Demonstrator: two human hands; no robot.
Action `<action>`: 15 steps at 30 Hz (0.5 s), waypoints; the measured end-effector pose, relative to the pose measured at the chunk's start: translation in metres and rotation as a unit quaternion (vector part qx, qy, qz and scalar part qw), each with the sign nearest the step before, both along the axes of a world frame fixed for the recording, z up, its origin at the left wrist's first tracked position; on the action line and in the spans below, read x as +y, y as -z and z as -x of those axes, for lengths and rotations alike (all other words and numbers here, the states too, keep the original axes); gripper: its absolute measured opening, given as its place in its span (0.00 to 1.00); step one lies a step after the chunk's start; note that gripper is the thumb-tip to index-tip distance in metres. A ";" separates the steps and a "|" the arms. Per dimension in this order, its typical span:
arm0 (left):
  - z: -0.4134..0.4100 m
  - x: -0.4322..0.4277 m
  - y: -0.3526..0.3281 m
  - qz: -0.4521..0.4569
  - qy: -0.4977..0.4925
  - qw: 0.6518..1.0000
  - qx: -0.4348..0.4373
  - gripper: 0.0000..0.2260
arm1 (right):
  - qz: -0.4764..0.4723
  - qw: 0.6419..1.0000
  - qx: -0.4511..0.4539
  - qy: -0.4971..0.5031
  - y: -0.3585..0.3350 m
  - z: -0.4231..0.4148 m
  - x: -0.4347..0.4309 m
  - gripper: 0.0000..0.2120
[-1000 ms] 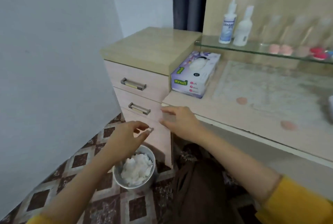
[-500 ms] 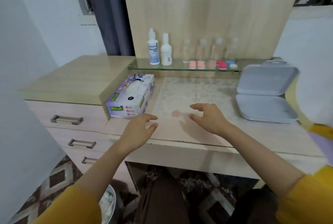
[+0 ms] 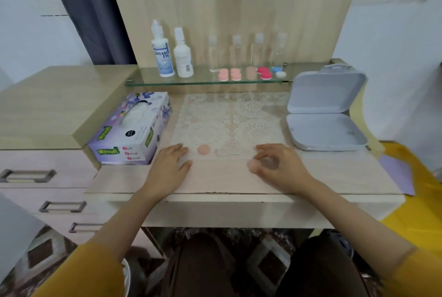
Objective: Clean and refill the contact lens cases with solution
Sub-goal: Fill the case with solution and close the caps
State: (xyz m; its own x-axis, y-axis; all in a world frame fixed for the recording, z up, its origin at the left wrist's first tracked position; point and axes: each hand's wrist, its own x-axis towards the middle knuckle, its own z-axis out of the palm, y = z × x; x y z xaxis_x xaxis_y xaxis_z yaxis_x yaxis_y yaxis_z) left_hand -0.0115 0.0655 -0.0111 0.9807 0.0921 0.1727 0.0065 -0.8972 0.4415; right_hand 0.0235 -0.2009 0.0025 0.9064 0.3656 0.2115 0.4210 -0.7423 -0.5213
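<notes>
My left hand (image 3: 169,168) rests flat on the desk with relaxed fingers, just left of a loose pink cap (image 3: 203,149). A clear lens case base (image 3: 223,152) lies right of that cap. My right hand (image 3: 279,167) has its thumb and fingers curled around a second pink cap (image 3: 251,165) on the desk; the grip is blurred. On the glass shelf (image 3: 148,81) stand a Dream Eye solution bottle (image 3: 163,57) and a white bottle (image 3: 183,57). Several lens cases sit there too: pink (image 3: 229,74), red (image 3: 264,73), blue and white (image 3: 278,72).
A tissue box (image 3: 134,129) lies left of the lace mat (image 3: 229,117). An open grey clamshell box (image 3: 323,112) stands at the right. Clear small bottles (image 3: 235,50) line the shelf. Drawers (image 3: 26,176) are at the left, and a bin's rim (image 3: 126,275) shows below.
My view swung from the floor bin up to the desk. My left hand left the bin and settled on the desk; my right hand closed onto the second pink cap.
</notes>
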 end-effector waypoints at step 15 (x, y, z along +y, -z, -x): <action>-0.019 0.002 -0.005 0.050 0.002 0.998 -0.045 0.16 | -0.057 0.998 -0.002 0.033 0.003 -0.025 0.011 0.11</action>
State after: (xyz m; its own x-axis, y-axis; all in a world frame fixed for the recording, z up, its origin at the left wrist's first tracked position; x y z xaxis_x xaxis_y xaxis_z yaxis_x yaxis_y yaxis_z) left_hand 0.0078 0.0675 -0.0059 0.9620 0.1096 0.2500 -0.0403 -0.8489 0.5271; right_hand 0.0481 -0.1899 -0.0005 0.9266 0.2789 0.2522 0.3759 -0.7044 -0.6022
